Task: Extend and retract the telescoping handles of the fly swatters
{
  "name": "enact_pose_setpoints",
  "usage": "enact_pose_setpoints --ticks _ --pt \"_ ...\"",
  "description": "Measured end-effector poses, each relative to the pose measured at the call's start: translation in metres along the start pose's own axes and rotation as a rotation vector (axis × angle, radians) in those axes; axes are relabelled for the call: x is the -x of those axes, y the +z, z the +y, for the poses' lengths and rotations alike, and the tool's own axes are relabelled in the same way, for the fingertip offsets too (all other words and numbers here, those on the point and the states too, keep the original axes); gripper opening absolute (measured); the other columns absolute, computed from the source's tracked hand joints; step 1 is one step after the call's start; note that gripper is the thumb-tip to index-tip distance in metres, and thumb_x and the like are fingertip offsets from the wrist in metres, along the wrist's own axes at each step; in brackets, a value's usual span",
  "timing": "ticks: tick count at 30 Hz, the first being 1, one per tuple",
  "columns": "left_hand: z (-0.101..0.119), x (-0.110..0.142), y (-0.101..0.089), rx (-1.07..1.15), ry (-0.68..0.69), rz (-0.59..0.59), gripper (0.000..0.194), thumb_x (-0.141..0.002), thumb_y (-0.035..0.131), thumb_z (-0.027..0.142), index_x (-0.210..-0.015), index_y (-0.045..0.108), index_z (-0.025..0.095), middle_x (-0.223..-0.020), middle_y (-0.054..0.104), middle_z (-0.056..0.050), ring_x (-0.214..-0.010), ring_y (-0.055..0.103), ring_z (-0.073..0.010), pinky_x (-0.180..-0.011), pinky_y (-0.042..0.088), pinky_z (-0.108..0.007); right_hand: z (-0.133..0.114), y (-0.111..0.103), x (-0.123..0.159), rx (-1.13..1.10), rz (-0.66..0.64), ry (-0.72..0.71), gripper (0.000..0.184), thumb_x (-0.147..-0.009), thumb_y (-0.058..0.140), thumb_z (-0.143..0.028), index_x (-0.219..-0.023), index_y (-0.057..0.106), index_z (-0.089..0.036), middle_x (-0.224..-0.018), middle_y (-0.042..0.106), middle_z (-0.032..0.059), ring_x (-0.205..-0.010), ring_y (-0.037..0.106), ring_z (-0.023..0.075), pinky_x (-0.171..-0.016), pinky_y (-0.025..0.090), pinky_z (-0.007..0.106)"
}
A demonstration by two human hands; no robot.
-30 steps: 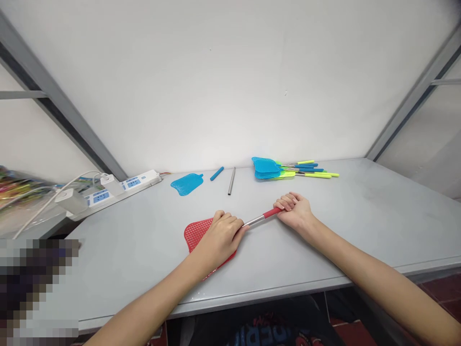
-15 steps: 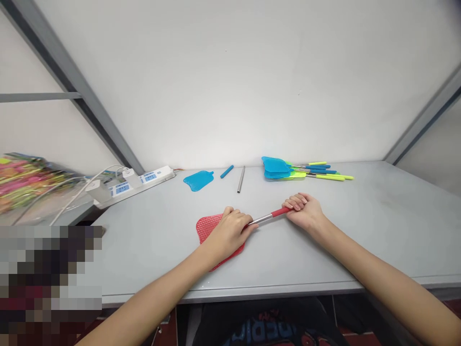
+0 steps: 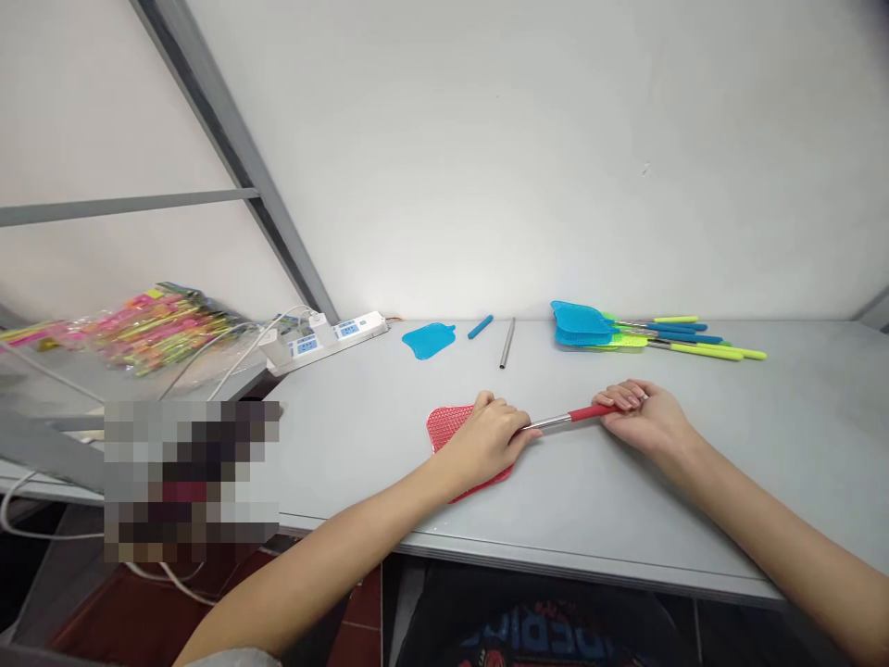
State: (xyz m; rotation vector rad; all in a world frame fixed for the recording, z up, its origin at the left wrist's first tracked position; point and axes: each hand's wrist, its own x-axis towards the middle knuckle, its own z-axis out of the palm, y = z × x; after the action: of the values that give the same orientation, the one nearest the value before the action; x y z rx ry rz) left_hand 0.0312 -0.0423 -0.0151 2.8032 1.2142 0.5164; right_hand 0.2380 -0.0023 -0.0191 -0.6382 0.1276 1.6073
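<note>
Grey surface [image 3: 590,505] backed by a pale wall [image 3: 486,185], with a grey frame post [image 3: 232,153] rising by the back left corner. Red swatter [image 3: 445,428] lies left of centre, its head near the front edge, shaft slanting away rightward. Left hand [image 3: 492,439] lies over part of the head, fingers curled round the neck and hiding the joint. Right hand [image 3: 643,419] has its fingers folded round the end of the red grip.

Along the back edge, left to right: white power strip [image 3: 330,343] with plugs and white cables [image 3: 240,363] at the left edge; blue swatter head [image 3: 429,341]; blue grip [image 3: 481,326]; bare metal tube [image 3: 507,343]; stacked blue and yellow-green swatters [image 3: 582,322], handles pointing right. All well apart from both hands. Beyond the left edge, plastic-wrapped bundle [image 3: 167,329], pink and yellow. Pixelated block [image 3: 194,482] covers the front left corner; contents unreadable.
</note>
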Motion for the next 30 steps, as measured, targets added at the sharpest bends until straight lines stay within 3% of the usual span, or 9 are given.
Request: enact_pose_setpoints --ticks 6,11,15,19,23,30 --pt "-0.004 0.000 -0.002 -0.046 -0.007 0.030 0.031 -0.086 0.030 0.032 -0.070 0.052 0.016 -0.064 0.055 0.000 -0.065 0.046 -0.0121 -0.073 0.026 -0.031 0.002 0.003 0.002 0.009 0.026 -0.004 0.024 -0.062 0.033 -0.006 -0.055 0.013 -0.018 -0.039 0.018 -0.0069 -0.032 0.020 0.0071 -0.034 0.027 0.019" --pt "-0.008 0.000 -0.003 -0.081 -0.012 0.034 0.030 -0.086 0.031 0.031 -0.071 0.053 0.017 -0.067 0.052 0.000 -0.068 0.044 -0.0124 -0.074 0.025 -0.032 0.005 0.005 0.002 0.062 -0.007 0.039 0.022 -0.067 0.035 -0.009 -0.057 0.017 -0.019 -0.042 0.023 -0.0071 -0.035 0.026 0.0065 -0.039 0.036 0.020" --pt "-0.013 0.000 -0.004 -0.093 -0.056 0.070 0.028 -0.085 0.033 0.028 -0.071 0.054 0.017 -0.068 0.050 0.000 -0.069 0.043 -0.0133 -0.073 0.024 -0.033 0.009 0.006 0.005 0.200 -0.109 0.021 0.014 -0.071 0.038 -0.016 -0.060 0.030 -0.019 -0.051 0.037 -0.0034 -0.045 0.042 0.0084 -0.051 0.046 0.025" --pt "-0.018 0.000 -0.009 -0.096 -0.127 0.138 0.027 -0.085 0.032 0.027 -0.071 0.053 0.017 -0.072 0.050 -0.001 -0.073 0.043 -0.0141 -0.073 0.024 -0.033 0.013 0.003 0.007 0.429 -0.198 0.047 0.007 -0.072 0.044 -0.020 -0.067 0.044 -0.016 -0.062 0.051 0.0014 -0.059 0.054 0.0124 -0.063 0.048 0.031" --pt "-0.019 -0.001 -0.013 -0.078 -0.173 0.168 0.028 -0.085 0.031 0.027 -0.070 0.053 0.018 -0.072 0.049 0.000 -0.074 0.042 -0.0141 -0.073 0.023 -0.034 0.018 0.001 0.009 0.576 -0.332 0.158 0.013 -0.073 0.047 -0.023 -0.082 0.054 -0.016 -0.078 0.059 0.0062 -0.071 0.059 0.0168 -0.065 0.048 0.032" --pt "-0.018 -0.001 -0.013 -0.049 -0.178 0.178 0.028 -0.086 0.032 0.026 -0.069 0.053 0.018 -0.072 0.049 0.001 -0.073 0.043 -0.0126 -0.074 0.023 -0.034 0.019 0.003 0.016 0.791 -0.432 0.041 0.026 -0.075 0.052 -0.031 -0.096 0.058 -0.018 -0.097 0.059 0.0076 -0.082 0.057 0.0172 -0.064 0.048 0.027"
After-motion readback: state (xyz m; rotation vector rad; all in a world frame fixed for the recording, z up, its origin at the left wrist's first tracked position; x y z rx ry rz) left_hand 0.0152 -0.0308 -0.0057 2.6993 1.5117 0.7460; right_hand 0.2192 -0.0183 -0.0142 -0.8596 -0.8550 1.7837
